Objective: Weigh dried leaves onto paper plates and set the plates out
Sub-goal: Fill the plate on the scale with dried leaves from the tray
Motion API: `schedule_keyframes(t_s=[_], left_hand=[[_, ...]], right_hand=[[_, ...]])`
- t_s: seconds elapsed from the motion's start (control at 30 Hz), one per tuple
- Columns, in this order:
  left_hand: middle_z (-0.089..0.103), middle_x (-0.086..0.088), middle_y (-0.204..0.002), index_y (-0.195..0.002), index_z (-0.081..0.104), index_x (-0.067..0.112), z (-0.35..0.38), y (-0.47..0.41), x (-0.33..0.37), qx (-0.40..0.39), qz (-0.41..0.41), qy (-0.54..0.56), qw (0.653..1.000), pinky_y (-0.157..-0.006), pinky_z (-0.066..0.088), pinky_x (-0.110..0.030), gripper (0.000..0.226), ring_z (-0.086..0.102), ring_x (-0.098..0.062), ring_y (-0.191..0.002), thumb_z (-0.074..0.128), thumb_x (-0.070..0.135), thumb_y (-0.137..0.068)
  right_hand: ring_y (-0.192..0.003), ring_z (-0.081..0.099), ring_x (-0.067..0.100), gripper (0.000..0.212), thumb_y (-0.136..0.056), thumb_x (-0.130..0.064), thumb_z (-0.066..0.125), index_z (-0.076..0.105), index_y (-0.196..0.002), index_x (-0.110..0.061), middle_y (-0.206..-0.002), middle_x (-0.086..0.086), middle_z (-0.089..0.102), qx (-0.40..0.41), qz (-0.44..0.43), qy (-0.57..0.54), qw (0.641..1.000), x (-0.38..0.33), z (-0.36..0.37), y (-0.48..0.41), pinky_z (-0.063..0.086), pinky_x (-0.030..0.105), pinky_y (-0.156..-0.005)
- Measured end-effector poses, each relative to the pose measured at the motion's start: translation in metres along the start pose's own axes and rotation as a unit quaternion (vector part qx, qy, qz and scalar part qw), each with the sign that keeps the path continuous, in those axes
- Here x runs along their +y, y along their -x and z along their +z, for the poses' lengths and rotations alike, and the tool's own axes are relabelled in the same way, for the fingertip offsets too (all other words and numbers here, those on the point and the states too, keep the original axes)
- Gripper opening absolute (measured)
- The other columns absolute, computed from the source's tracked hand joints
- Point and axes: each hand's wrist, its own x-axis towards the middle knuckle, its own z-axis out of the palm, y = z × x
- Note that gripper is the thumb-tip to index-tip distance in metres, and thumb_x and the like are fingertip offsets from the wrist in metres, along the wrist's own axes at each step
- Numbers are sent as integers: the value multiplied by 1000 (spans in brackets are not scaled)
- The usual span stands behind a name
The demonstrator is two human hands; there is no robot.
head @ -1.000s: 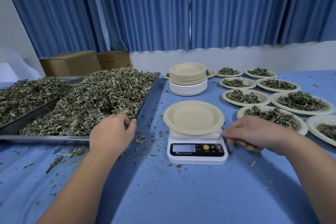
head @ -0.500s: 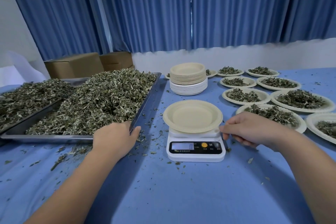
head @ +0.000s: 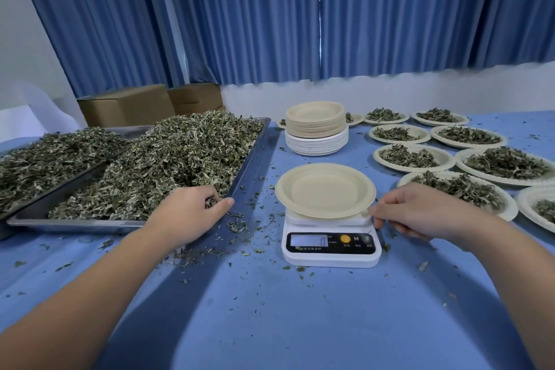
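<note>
You are working the filling step: an empty paper plate (head: 325, 189) is sitting centred on the digital scale (head: 330, 248), and no leaves are lying on it yet. Your left hand (head: 186, 213) is reaching into the near right corner of the steel tray (head: 250, 153) at your ten o'clock, fingers curling down around a small clump of dried leaves (head: 168, 165), thumb lying out along the rim. Your right hand (head: 420, 213) is resting at the plate's three o'clock edge with fingers curled; whether it is pinching the rim or only touching it I cannot tell. The next move, as I judge it, is calling for a lift of that clump over the tray rim and a loose drop onto the plate's middle, with the display kept in sight. The stack of spare plates (head: 315, 129) is standing at twelve o'clock behind the scale, and filled plates (head: 414, 156) are crowding the cloth from one to three o'clock, so free space there is running short. Leaf crumbs (head: 237, 224) are littering the blue tablecloth (head: 270, 309) between tray and scale. A second tray (head: 45, 156) is lying at nine o'clock.
</note>
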Motion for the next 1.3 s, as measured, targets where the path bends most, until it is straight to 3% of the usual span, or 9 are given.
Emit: schedule_keyframes(t_s=[0.2,0.37,0.6,0.7,0.83,0.9,1.13,1.2,1.3], left_hand=[[53,3,-38,-72,61,25,-5,-15,-4,-1,-11,50,999,-32,25,-17,31,35,-5,-27,55,48,-92],[50,4,-34,-86,60,22,-18,-30,-4,-17,-9,54,998,-29,28,-17,25,34,-4,-25,54,45,-94],[53,6,-46,-81,62,22,-38,-53,40,71,13,107,992,-29,27,-14,27,37,-4,-26,52,43,-93],[51,8,-50,-72,61,21,-36,-60,77,130,55,113,983,-33,24,-10,30,39,-5,-38,55,42,-92],[53,6,-54,-64,52,22,-25,-68,126,164,120,163,966,-46,33,-14,34,45,-9,-51,56,40,-92],[53,7,-57,-67,53,22,-15,-71,146,155,144,169,963,-53,36,-27,32,46,-9,-53,57,42,-92],[52,4,-72,-77,47,19,26,-73,177,52,156,113,980,-52,28,-32,43,52,-20,-73,41,59,-95],[55,3,-87,-89,52,20,30,-71,177,7,186,92,978,-62,34,-33,43,54,-21,-87,37,61,-95],[56,2,-115,-116,56,27,29,-65,171,-45,218,44,974,-90,41,-43,52,51,-21,-111,28,65,-94]], right_hand=[[-40,34,14,35,-89,-40,63,71,-65,-16,-47,0,47,9,2,5,1000,1,-1,0,28,17,-39],[-39,35,13,35,-88,-40,63,71,-65,-15,-47,1,46,12,3,8,1000,-1,0,-1,28,16,-38],[-37,34,11,32,-90,-33,63,71,-69,-10,-46,0,46,25,-1,-3,1000,-1,2,-1,28,15,-37],[-37,34,11,32,-91,-32,63,71,-69,-9,-46,0,46,26,-3,-5,1000,-2,2,-2,28,14,-37],[-37,34,10,33,-91,-32,63,70,-68,-10,-44,-1,45,26,-6,-12,1000,0,2,-3,28,13,-37],[-37,34,11,33,-91,-31,63,70,-67,-11,-43,-2,45,27,-10,-12,1000,1,2,-4,28,13,-37],[-40,38,14,33,-91,-34,61,69,-67,-13,-45,-1,49,15,-11,-4,1000,2,2,-6,33,18,-41],[-42,39,14,33,-91,-34,61,69,-66,-14,-46,-1,50,14,-11,-2,1000,3,2,-6,33,20,-43],[-42,40,14,32,-90,-34,62,70,-67,-14,-46,-2,50,16,-8,-1,1000,3,2,-7,33,21,-44]])
